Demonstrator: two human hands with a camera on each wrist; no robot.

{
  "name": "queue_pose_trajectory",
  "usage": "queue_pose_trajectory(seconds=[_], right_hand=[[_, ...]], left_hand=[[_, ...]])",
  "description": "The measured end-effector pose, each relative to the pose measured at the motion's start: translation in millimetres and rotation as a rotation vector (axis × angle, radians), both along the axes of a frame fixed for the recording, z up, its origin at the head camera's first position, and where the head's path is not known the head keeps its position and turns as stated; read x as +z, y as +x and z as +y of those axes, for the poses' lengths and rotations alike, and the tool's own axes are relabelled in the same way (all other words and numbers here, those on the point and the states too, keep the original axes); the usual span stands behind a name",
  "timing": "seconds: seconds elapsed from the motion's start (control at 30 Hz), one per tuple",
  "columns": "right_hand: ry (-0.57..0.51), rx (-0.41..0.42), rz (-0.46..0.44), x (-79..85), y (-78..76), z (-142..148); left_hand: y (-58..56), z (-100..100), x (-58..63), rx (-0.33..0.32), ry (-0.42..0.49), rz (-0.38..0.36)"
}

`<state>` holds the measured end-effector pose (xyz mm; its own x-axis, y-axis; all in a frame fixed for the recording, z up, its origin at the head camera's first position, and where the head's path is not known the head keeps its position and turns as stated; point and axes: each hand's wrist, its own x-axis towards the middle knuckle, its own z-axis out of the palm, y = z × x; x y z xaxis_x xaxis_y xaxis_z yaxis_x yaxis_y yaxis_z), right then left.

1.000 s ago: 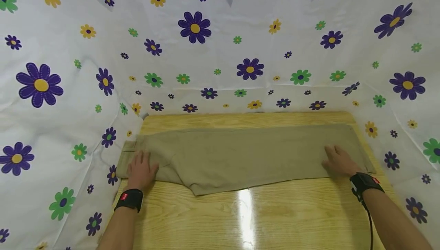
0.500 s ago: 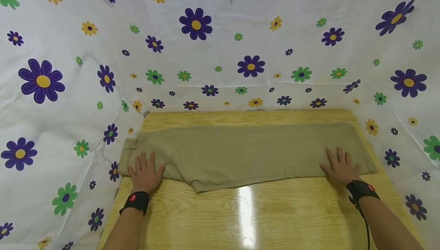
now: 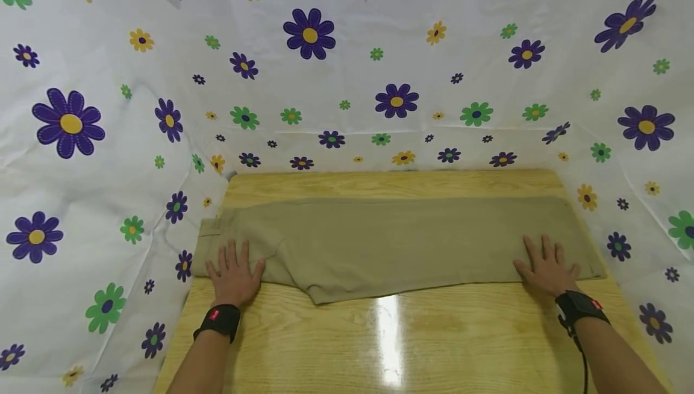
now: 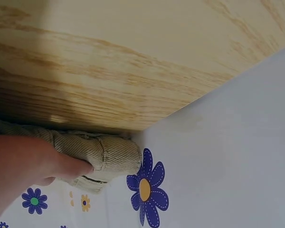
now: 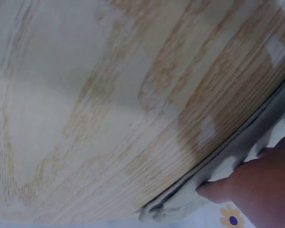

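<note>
A pair of khaki trousers, folded lengthwise with one leg over the other, lies flat across the table. The waistband is at the left and the hems are at the right. My left hand rests on the cloth near the waistband, fingers spread and straight. Near the hem end my right hand lies spread on the lower edge of the legs. In the left wrist view the thick waistband edge shows beside the fingers. The layered hem shows under the right hand in the right wrist view.
The wooden table reaches toward me, with a bright light reflection on it. A white flower-print cloth rises behind it and along both sides. Each wrist wears a black band; a cable hangs from the right one.
The right hand's fingers, bent a second ago, have straightened and spread on the cloth. My left hand has shifted slightly right and toward me. The trousers have moved slightly right in the view.
</note>
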<state>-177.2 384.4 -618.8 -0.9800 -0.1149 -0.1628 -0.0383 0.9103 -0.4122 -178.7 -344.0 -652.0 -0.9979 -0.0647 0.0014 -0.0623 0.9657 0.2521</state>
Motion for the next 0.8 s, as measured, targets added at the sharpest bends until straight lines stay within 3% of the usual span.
queue_pose_trajectory(seconds=[0.27, 0.5, 0.67, 0.8], right_hand=[[0.030, -0.049, 0.020, -10.3, -3.3, 8.7], [0.026, -0.239, 0.080, -14.1, -13.2, 30.2], [0.012, -0.477, -0.070, -4.5, -20.1, 44.6], [0.015, -0.610, -0.181, 0.4, -20.9, 54.0]], left_hand=[[-1.0, 0.4, 4.1, 0.031, 0.018, 0.012], [-1.8, -4.0, 6.3, 0.084, 0.020, 0.038], [-1.8, -8.9, 11.0, 0.158, 0.007, 0.009], [0.5, -13.3, 10.9, 0.206, 0.008, -0.034]])
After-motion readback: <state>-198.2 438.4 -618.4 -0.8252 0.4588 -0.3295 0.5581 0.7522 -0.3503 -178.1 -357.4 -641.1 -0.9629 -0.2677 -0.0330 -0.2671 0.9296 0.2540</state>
